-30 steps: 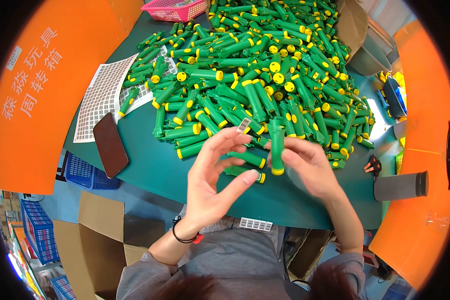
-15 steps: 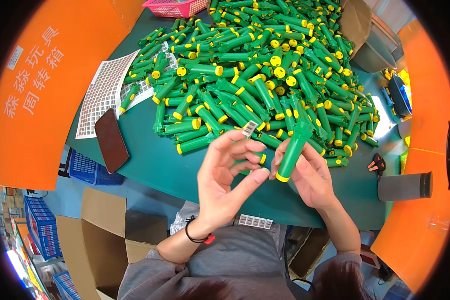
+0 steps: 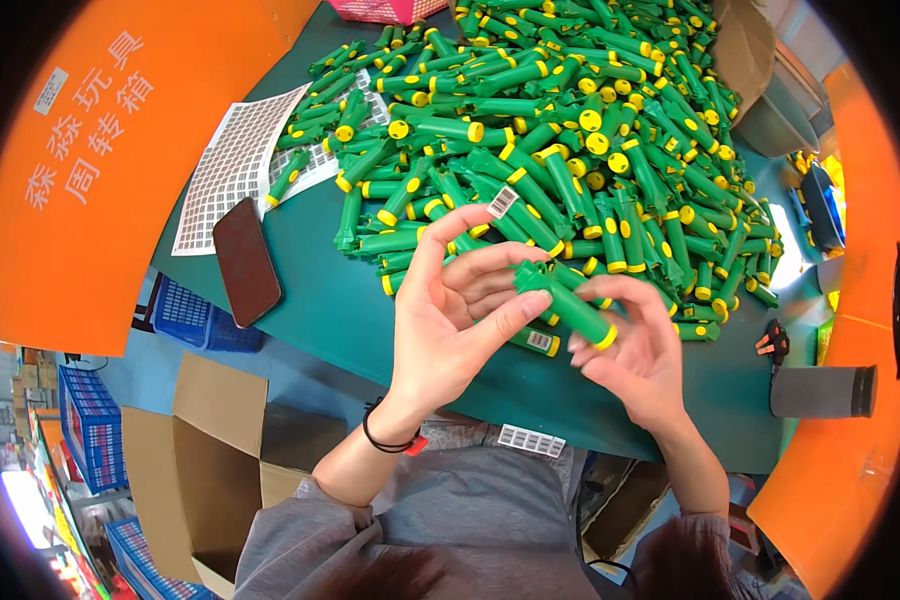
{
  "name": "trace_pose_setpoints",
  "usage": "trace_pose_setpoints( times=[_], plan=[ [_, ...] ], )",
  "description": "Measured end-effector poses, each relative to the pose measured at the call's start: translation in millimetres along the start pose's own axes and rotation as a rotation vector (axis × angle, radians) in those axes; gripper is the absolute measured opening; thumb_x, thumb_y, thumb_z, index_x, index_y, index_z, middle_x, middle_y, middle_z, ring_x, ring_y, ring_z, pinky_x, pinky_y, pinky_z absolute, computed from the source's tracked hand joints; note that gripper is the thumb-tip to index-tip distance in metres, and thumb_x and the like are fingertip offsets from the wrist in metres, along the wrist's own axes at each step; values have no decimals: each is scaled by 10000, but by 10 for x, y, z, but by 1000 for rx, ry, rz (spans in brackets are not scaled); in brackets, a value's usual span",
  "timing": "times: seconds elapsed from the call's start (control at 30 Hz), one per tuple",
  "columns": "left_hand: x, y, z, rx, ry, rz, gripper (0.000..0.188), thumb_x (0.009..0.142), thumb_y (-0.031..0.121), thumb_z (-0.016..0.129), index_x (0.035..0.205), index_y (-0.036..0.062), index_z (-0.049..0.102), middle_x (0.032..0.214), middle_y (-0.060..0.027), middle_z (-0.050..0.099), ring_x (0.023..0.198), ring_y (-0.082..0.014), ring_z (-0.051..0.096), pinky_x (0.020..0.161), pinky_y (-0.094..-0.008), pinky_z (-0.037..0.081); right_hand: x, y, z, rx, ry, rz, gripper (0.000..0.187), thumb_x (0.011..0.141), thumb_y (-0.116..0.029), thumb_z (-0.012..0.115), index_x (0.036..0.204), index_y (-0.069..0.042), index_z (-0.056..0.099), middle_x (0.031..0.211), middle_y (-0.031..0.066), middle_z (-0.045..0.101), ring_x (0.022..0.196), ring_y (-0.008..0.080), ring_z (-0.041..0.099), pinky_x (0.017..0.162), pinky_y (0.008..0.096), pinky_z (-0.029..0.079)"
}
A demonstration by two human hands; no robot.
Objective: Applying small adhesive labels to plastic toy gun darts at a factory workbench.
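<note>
A green plastic tube with a yellow end (image 3: 580, 318) is pinched between the thumb and fingers of my left hand (image 3: 460, 325). A small barcode sticker (image 3: 503, 202) clings to the tip of that hand's index finger. Close by the tube's yellow end is my right hand (image 3: 638, 355), its fingers loosely curled and apart. Below the held tube shows another green tube bearing a barcode label (image 3: 540, 341); whether it rests on the table or against my left fingers, I cannot tell. Beyond my hands spreads a large pile of similar green tubes (image 3: 570, 180).
Barcode sticker sheets (image 3: 232, 165) and a dark phone (image 3: 247, 262) lie left on the green table (image 3: 370, 345). A grey cylinder (image 3: 823, 391) and orange-handled scissors (image 3: 772, 342) are at right. An open cardboard box (image 3: 215, 480) stands lower left; a sticker strip (image 3: 532, 441) is at my lap.
The tube has passed from my right hand's grip into my left hand, swinging so its yellow end points lower right. My right fingers have loosened. The whole view has shifted slightly.
</note>
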State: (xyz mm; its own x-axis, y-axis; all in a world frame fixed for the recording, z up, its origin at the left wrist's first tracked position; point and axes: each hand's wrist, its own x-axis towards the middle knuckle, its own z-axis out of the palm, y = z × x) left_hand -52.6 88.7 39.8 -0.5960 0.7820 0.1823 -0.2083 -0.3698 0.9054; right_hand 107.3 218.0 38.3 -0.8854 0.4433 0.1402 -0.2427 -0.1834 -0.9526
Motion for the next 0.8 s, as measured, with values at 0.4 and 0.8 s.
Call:
trace_pose_setpoints(
  times=[0.4, 0.8],
  plan=[
    [-67, 85, -97, -189, 52, -212, 466, 908, 62, 705, 1311, 47, 472, 1241, -157, 629, 1050, -189, 655, 882, -325, 544, -35, 68, -34, -134, 141, -153, 356, 854, 89, 650, 1198, 19, 590, 1226, 178, 559, 920, 232, 655, 771, 337, 597],
    [-115, 218, 53, 379, -98, 6, 62, 894, 48, 679, 915, -9, 668, 1226, -170, 629, 1136, -200, 578, 1004, -352, 422, -65, 109, -16, -153, 115, -111, 379, 845, 143, 646, 1210, 71, 575, 1221, 207, 592, 1042, 257, 651, 861, 368, 596]
  ],
)
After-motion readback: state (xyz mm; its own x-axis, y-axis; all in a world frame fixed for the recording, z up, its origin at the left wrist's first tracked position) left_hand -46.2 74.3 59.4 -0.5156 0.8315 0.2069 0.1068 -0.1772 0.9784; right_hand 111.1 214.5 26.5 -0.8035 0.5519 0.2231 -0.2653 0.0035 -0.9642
